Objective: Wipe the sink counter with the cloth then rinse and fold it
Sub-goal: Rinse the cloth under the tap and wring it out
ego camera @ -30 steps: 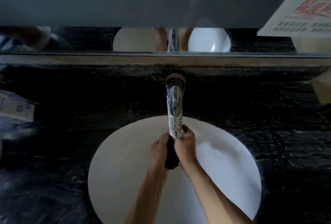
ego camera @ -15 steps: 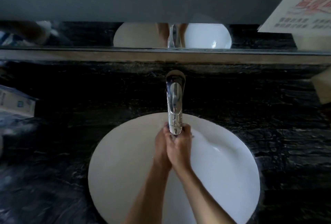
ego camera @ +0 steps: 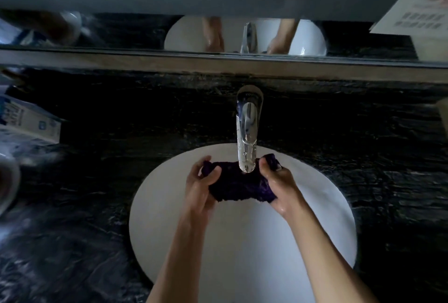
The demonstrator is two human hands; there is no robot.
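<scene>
A dark purple cloth point(ego camera: 238, 185) is stretched between my two hands over the white round sink basin point(ego camera: 157, 218), just under the spout of the chrome faucet point(ego camera: 247, 130). My left hand point(ego camera: 201, 186) grips the cloth's left end, fingers curled round it. My right hand point(ego camera: 278, 182) grips the right end, and looks wet. The faucet spout hides part of the cloth's upper edge. The black marbled counter point(ego camera: 97, 205) surrounds the basin.
A mirror point(ego camera: 218, 31) with a ledge runs along the back of the counter. A white and blue box point(ego camera: 26, 121) lies at the left edge. A pale round object point(ego camera: 7, 181) is blurred at the far left. A printed card point(ego camera: 417, 7) leans at the upper right.
My hands were pressed together under the spout with the cloth bunched between them. They have moved apart and the cloth is now spread out between them.
</scene>
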